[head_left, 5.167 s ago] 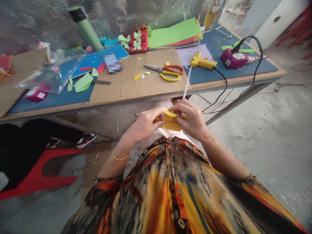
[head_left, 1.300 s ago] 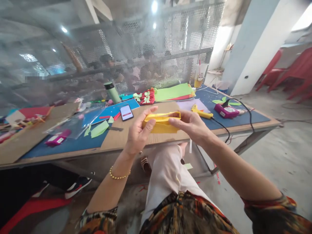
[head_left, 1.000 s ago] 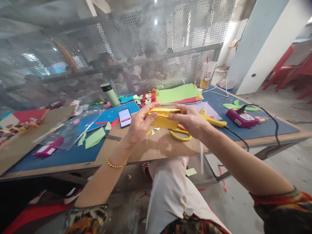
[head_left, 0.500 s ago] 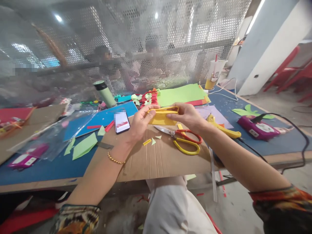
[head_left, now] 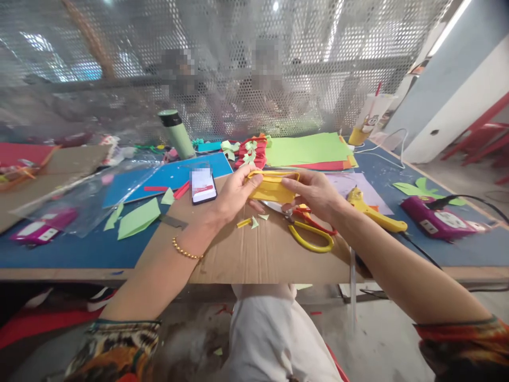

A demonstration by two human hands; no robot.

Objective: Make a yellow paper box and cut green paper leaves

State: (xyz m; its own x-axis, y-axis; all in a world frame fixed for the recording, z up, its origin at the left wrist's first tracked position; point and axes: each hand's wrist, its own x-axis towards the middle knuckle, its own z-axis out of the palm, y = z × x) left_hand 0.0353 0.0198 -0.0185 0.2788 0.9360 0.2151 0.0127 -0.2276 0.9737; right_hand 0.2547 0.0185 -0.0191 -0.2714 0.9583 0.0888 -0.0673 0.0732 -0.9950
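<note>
Between my two hands is a small yellow folded piece [head_left: 272, 192], box-like with an open top, apparently paper or foam sheet. My left hand [head_left: 238, 193] grips its left end, the thumb along the near upper edge. At the right end my right hand [head_left: 312, 191] pinches it, thumb on top and fingers underneath. Scissors [head_left: 312, 237] with one yellow and one red-orange handle lie just below, their blades partly hidden by the piece and my right hand. Small green scraps [head_left: 255, 223] and a yellow strip [head_left: 244, 223] rest on the cardboard [head_left: 238, 260] in front of me.
A phone [head_left: 203, 185] and a green bottle [head_left: 178, 135] are at left. Green sheets [head_left: 304, 150] lie behind my hands. A yellow glue gun [head_left: 374, 213], a purple power socket [head_left: 437, 217] and a drink cup [head_left: 368, 119] stand to the right. Perforated metal [head_left: 238, 63] backs the table.
The yellow piece is tilted so more of its near side shows. My right fingers have curled further beneath it. The whole view has shifted slightly.
</note>
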